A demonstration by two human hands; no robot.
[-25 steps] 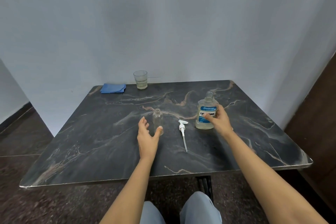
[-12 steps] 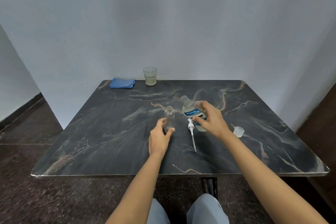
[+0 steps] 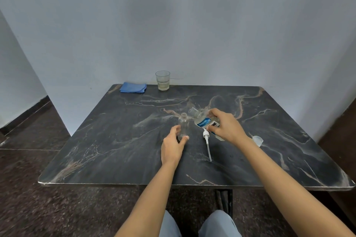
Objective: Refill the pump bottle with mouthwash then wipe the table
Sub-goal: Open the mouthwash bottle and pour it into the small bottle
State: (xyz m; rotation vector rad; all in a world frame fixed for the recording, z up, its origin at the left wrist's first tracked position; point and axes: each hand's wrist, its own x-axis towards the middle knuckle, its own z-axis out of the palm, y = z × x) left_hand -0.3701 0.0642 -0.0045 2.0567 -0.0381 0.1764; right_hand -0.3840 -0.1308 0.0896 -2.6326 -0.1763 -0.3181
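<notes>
Dark marble table (image 3: 115, 150) pushed up against a plain pale wall (image 3: 173, 25), with brown speckled floor (image 3: 28, 188) around it. Near the middle stands the bottle (image 3: 183, 124), small and clear, upright with its neck open. The left hand (image 3: 173, 147) has it by the lower half, thumb on the right side and fingers curled round the left.

The right hand (image 3: 225, 128) is wrapped round the mouthwash (image 3: 203, 121) (clear, blue-and-white label), fingers and thumb curled over its body. It's tipped over so the open mouth sits just beside the bottle's neck. Can't tell if anything's actually pouring.

A white pump (image 3: 207, 141) lies flat on the table just below the mouthwash, tube pointing at the near edge. The clear cap (image 3: 257, 140) sits just past the right wrist. At the back there's a folded blue cloth (image 3: 133, 87) in the left corner and a glass (image 3: 162, 80) next to it with a little pale liquid.
</notes>
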